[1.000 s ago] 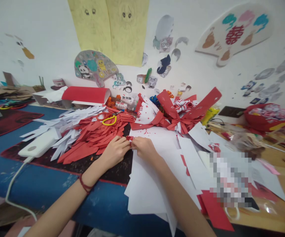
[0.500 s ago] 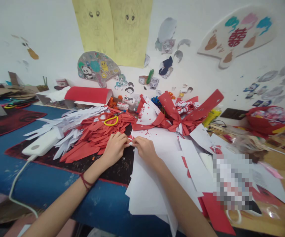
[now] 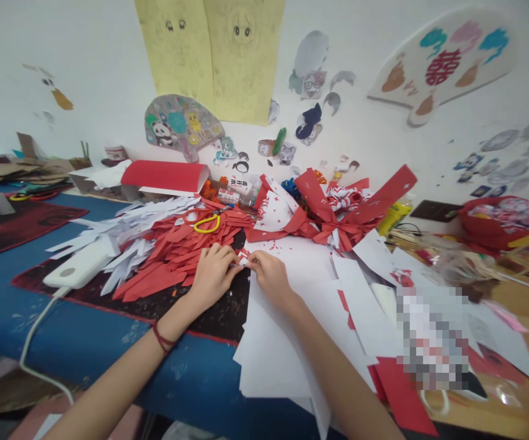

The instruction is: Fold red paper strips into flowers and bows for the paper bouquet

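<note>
Both hands meet over the dark mat and pinch a small piece of folded red and white paper [image 3: 243, 256] between their fingertips. My left hand [image 3: 214, 272] grips its left side, and my right hand [image 3: 269, 275] has hold of its right side. Left of the hands spreads a pile of red paper strips [image 3: 168, 250], with yellow-handled scissors [image 3: 207, 224] lying on top. Under my right hand and forearm are stacked white paper sheets [image 3: 278, 360]. Small red scraps [image 3: 278, 247] dot their far end.
White paper strips [image 3: 127, 226] and a white power strip [image 3: 79, 266] with a cable lie at left. Behind the hands stand red and white paper bouquets [image 3: 342, 214]. Red paper [image 3: 402, 391] and loose sheets cover the right side. Decorated fans [image 3: 182, 125] hang on the wall.
The fingers have shifted slightly around the red and white paper, and more of its white and red folds show between them. Little else differs.
</note>
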The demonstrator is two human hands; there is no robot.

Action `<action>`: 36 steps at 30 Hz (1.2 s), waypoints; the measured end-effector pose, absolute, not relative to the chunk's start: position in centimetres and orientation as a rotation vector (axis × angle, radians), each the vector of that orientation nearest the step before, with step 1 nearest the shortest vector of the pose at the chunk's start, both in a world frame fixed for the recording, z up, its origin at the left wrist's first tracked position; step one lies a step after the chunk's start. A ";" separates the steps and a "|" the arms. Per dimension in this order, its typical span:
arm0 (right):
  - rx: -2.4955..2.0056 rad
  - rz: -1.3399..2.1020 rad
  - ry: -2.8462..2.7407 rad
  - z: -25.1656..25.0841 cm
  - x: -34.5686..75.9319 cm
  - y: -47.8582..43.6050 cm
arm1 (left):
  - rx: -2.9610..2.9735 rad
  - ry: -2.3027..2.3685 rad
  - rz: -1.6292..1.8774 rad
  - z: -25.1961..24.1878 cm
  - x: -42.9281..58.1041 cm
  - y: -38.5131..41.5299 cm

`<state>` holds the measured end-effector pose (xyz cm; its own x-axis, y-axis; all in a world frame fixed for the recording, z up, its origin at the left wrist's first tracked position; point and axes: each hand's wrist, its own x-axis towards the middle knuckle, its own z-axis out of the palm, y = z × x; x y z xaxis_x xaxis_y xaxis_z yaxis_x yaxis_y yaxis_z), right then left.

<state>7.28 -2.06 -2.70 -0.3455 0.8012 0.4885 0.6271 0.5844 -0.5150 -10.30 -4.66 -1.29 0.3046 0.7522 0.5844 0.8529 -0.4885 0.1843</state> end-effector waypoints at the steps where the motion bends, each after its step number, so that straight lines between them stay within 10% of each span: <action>1: -1.134 0.319 -2.073 -2.7 7.3 -2.0 | -2.409 -1.499 -0.957 -1.3 -10.3 -4.6; 15: -1.048 0.893 -1.603 -2.7 6.1 -2.1 | -2.450 -1.526 -1.197 -1.4 -10.3 -4.6; 36: -1.054 0.668 -1.848 -2.1 6.9 -1.8 | -2.543 -1.561 -1.267 -0.5 -10.3 -4.8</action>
<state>6.90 -1.79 -2.15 -0.2525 0.8683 0.4269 0.3946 0.4952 -0.7740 -10.32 -4.85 -0.49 0.2327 0.7926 0.5637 0.7143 -0.5326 0.4540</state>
